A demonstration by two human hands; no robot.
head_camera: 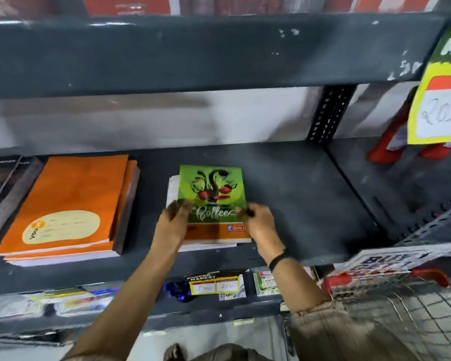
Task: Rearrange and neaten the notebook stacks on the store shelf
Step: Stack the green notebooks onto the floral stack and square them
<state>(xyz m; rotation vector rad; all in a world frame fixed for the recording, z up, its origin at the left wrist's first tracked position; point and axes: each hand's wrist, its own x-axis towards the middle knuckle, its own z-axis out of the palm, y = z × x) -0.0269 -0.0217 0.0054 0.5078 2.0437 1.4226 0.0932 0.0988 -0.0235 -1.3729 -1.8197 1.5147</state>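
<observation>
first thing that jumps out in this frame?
The bright green Coffee notebook topping a small stack mid-shelf, with the left hand and right hand on its two sides. Next, the orange notebook stack to its left, and the yellow price sign hanging at the upper right.

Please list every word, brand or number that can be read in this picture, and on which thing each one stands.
"Coffee": green notebook cover, held between left hand and right hand.
"GOLD": small logo on that cover.
"You": orange notebook label.
"MARKET": yellow shelf-edge price tag; its handwritten numbers are too blurred.
Yellow hanging sign: handwriting, unreadable.
Dark books: print too small.
</observation>
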